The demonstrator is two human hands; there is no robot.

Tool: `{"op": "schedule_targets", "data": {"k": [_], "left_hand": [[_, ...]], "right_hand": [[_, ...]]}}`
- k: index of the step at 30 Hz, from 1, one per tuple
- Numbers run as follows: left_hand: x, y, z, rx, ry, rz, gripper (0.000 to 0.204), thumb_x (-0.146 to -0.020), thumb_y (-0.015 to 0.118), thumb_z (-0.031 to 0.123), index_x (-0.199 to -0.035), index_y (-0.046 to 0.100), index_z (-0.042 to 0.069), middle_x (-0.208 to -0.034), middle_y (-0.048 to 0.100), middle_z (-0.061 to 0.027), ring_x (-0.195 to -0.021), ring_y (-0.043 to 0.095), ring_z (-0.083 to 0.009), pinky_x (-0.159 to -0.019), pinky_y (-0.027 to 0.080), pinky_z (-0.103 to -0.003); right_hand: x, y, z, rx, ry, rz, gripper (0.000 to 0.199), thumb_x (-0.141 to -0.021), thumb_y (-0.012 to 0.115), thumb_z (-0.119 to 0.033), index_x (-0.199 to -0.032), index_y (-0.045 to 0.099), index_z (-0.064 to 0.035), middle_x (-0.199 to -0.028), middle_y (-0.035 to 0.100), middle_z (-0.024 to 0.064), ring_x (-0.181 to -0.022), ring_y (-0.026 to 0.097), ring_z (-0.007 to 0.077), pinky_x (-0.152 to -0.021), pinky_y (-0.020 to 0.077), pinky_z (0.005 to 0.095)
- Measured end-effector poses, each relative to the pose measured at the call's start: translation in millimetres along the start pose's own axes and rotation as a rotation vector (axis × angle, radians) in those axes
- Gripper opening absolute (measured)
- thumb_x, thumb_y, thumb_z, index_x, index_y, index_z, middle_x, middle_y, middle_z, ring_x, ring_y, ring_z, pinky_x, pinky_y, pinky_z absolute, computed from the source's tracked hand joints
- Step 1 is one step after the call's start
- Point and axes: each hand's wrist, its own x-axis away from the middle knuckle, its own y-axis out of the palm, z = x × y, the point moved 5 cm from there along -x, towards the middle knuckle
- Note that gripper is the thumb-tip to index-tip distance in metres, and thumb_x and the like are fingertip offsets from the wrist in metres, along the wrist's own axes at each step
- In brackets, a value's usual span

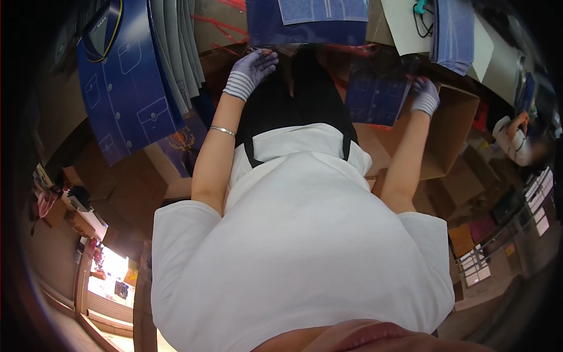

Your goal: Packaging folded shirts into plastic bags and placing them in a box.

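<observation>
My left hand (251, 71), in a thin purple glove with a striped cuff, is at the near edge of a dark blue sheet (328, 34) with a lighter denim-print piece on it. Its fingers reach to the right, loosely bent and a little apart, beside some clear film; I see nothing held. My right hand (425, 95), gloved alike, has its fingers closed at the right edge of a dark blue denim-print packet (375, 94). The packet hangs over an open cardboard box (451, 126). The fingertips are partly blurred there.
At left stand large blue jacket-print pieces (120, 76) beside a grey layered stack (179, 53). A denim-print stack (453, 35) lies at upper right, near a teal tool (420, 7). Red straps (220, 26) lie at the top. Another person (515, 138) is at far right.
</observation>
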Motion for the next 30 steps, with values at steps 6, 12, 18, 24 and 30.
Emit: {"op": "schedule_targets", "data": {"k": [6, 12, 18, 24, 30], "left_hand": [[-5.0, 19.2, 8.5, 0.192, 0.104, -0.195, 0.026, -0.085, 0.051, 0.019, -0.100, 0.055, -0.002, -0.106, 0.056, -0.0190, -0.100, 0.053, -0.0308, -0.087, 0.045, -0.039], [-13.9, 30.1, 5.0, 0.130, 0.048, -0.180, 0.025, -0.085, 0.050, 0.018, -0.100, 0.055, -0.002, -0.106, 0.056, -0.0195, -0.100, 0.053, -0.0312, -0.088, 0.044, -0.040], [-9.9, 19.3, 11.7, 0.224, 0.131, -0.184, 0.026, -0.086, 0.046, 0.016, -0.102, 0.053, -0.004, -0.109, 0.054, -0.0209, -0.105, 0.050, -0.0341, -0.092, 0.042, -0.042], [-18.2, 56.6, 34.4, 0.415, 0.253, -0.261, 0.041, -0.093, 0.027, 0.027, -0.113, 0.042, -0.006, -0.123, 0.042, -0.0249, -0.116, 0.039, -0.0396, -0.099, 0.033, -0.049], [-16.1, 53.4, 72.2, 0.436, 0.476, -0.291, 0.057, -0.092, 0.017, 0.044, -0.124, 0.031, -0.001, -0.132, 0.032, -0.0235, -0.123, 0.029, -0.0394, -0.102, 0.025, -0.052]], "right_hand": [[48.4, 0.7, 11.6, 0.464, 0.269, 0.086, 0.033, -0.084, 0.050, -0.037, -0.083, 0.057, -0.0051, -0.065, 0.059, 0.0076, -0.046, 0.050, 0.0133, -0.043, 0.0359, 0.0244], [33.2, 123.0, 28.6, 0.706, -0.185, -0.339, 0.028, -0.078, 0.063, -0.031, -0.085, 0.063, -0.0041, -0.063, 0.057, 0.0021, -0.049, 0.049, 0.0102, -0.046, 0.0372, 0.0230], [16.0, -58.5, 17.4, 0.303, -0.136, 0.253, 0.014, -0.079, 0.055, -0.011, -0.090, 0.061, -0.0050, -0.078, 0.061, 0.0084, -0.061, 0.055, 0.0156, -0.051, 0.0439, 0.0263], [86.5, -75.0, 143.4, 1.605, -0.011, -0.514, 0.025, -0.079, 0.053, -0.017, -0.100, 0.053, -0.0028, -0.094, 0.058, 0.0145, -0.083, 0.054, 0.0224, -0.070, 0.0441, 0.0356], [161.7, 195.6, 62.2, 0.846, -0.154, -1.016, 0.026, -0.083, 0.047, -0.011, -0.105, 0.057, -0.0015, -0.096, 0.062, 0.0089, -0.090, 0.058, 0.0175, -0.080, 0.0447, 0.0266]]}}
